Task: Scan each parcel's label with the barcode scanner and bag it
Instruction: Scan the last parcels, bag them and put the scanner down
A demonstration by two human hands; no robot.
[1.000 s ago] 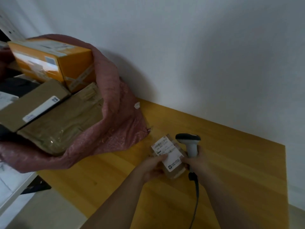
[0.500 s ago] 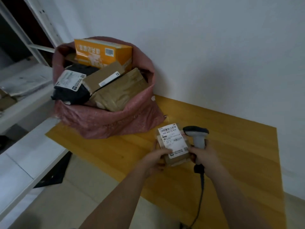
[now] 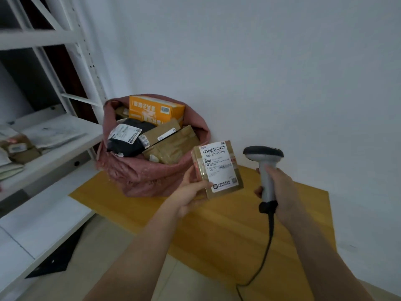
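Observation:
My left hand (image 3: 191,192) grips a small brown parcel (image 3: 217,168) by its lower left corner and holds it up above the wooden table, its white barcode label facing me. My right hand (image 3: 280,187) is wrapped around the grey handle of the barcode scanner (image 3: 263,157), held upright to the right of the parcel, with its black cable hanging down. Behind the parcel a pink bag (image 3: 147,177) stands open on the table's far left, filled with several parcels, among them an orange box (image 3: 155,111) and a black pouch (image 3: 128,137).
The wooden table (image 3: 227,224) runs along a white wall. A white metal shelf rack (image 3: 54,148) stands to the left, holding flat parcels and envelopes (image 3: 19,146). Tiled floor lies below the table's near edge.
The parcel has been lifted off the table and held up higher, and the scanner has moved apart to its right. The view has pulled back, showing the whole bag and the shelf rack.

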